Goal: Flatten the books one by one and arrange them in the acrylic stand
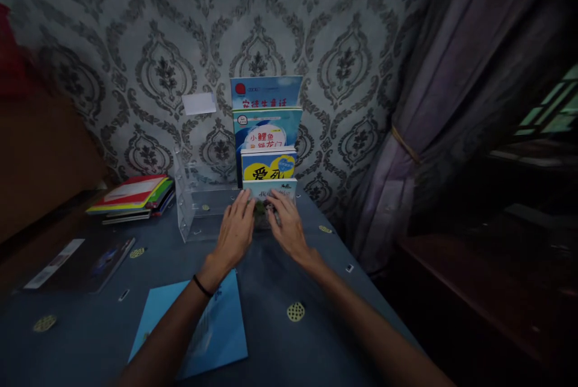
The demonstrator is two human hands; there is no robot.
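A pale-covered book stands upright at the front of a stepped row of books. My left hand is at its left edge, fingers along the side and thumb hidden. On the opposite edge, my right hand has its fingers bent over the cover, and both hands grip the book between them. Behind it rise a blue-and-yellow book, a teal book and a blue book, each higher than the one before. A clear stepped plastic rack shows to the left of these books.
Below my left forearm lies a light blue book. Farther left are a dark book and a pile of colourful books beside a brown box. The patterned tablecloth ends at the right near a tied curtain.
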